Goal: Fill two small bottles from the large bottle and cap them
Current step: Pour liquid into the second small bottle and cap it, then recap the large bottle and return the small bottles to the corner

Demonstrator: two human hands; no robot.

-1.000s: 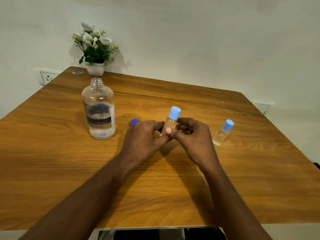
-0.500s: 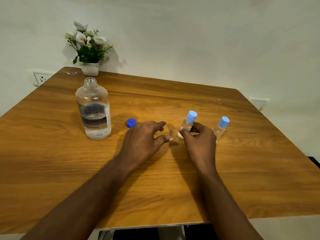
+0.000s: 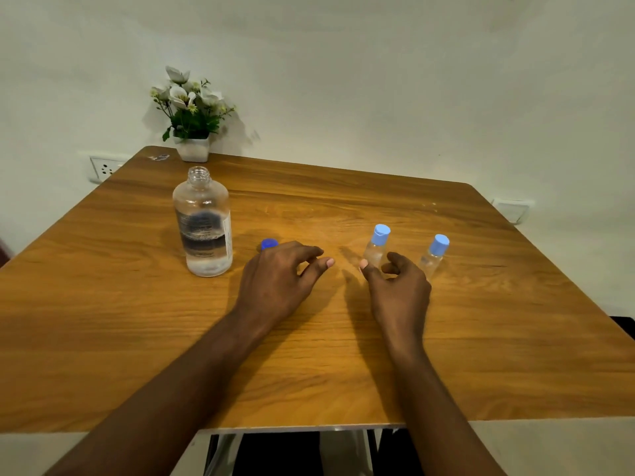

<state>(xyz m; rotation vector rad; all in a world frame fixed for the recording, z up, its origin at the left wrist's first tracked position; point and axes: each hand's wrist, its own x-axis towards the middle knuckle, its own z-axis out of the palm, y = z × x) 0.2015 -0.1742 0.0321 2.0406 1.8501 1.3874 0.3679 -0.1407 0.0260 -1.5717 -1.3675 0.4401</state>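
The large clear bottle [image 3: 202, 221] stands uncapped at the left of the wooden table [image 3: 343, 355], with liquid in its lower part. Its dark blue cap [image 3: 268, 243] lies just beyond the knuckles of my left hand [image 3: 278, 281], whose fingers are spread and hold nothing. Two small clear bottles with light blue caps stand upright at the right. The nearer small bottle [image 3: 377, 247] stands between the thumb and curled fingers of my right hand [image 3: 398, 286], which is loose around its base. The other small bottle [image 3: 434, 255] stands just right of that hand.
A white pot of flowers [image 3: 192, 125] sits at the table's far left corner against the wall. Wall sockets [image 3: 103, 170] are at the left, and another socket [image 3: 513, 209] is at the right. The table's front edge runs just below my forearms.
My right hand carried the capped small bottle to the right, set it upright beside the other one and loosened its grip. My left hand let go and stayed near the dark blue cap.
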